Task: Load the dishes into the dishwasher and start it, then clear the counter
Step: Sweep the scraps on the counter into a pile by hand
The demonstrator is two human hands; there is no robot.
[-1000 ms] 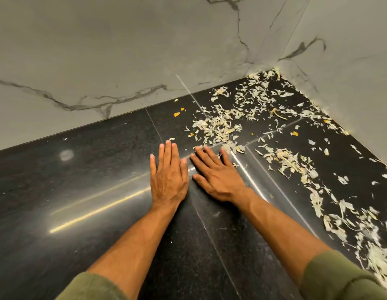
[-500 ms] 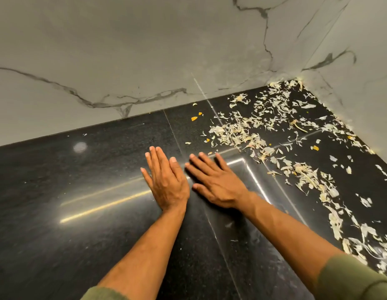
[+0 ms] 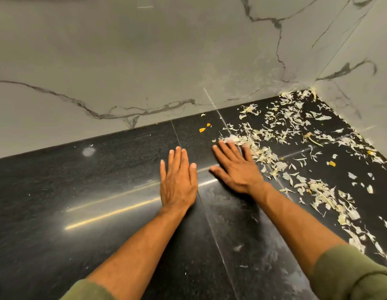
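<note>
Head view looks down on a black polished worktop (image 3: 101, 191) that meets a grey marble-veined wall (image 3: 145, 61) at the back and turns into a corner at the far right. Pale dry peelings (image 3: 274, 135) lie scattered over the worktop from that corner outward, thick near the corner and running in a loose band down the right side toward the near edge; a few small orange bits (image 3: 202, 130) sit among them, two of them just at the wall's foot, away from the corner. Both arms reach forward, each with an olive-green sleeve (image 3: 350, 276) pushed up the forearm. Left hand (image 3: 178, 182) lies flat, palm down, on bare worktop, well away from the corner, its fingers straight and held close together, holding nothing. Right hand (image 3: 236, 169) also lies palm down, just beside the left and nearer the corner, its fingers straight and slightly spread, pointing at an angle toward the wall; its grip is apart and clamps nothing. Fingertips (image 3: 230, 145) of the right hand touch the edge of the peelings pile that is farthest from the corner. A narrow strip of bare worktop separates the two hands. A long streak of reflected light (image 3: 112, 215) crosses the worktop on the side of the left hand away from the corner, and a pale round smudge (image 3: 88, 151) shows farther that way, near the wall.
</note>
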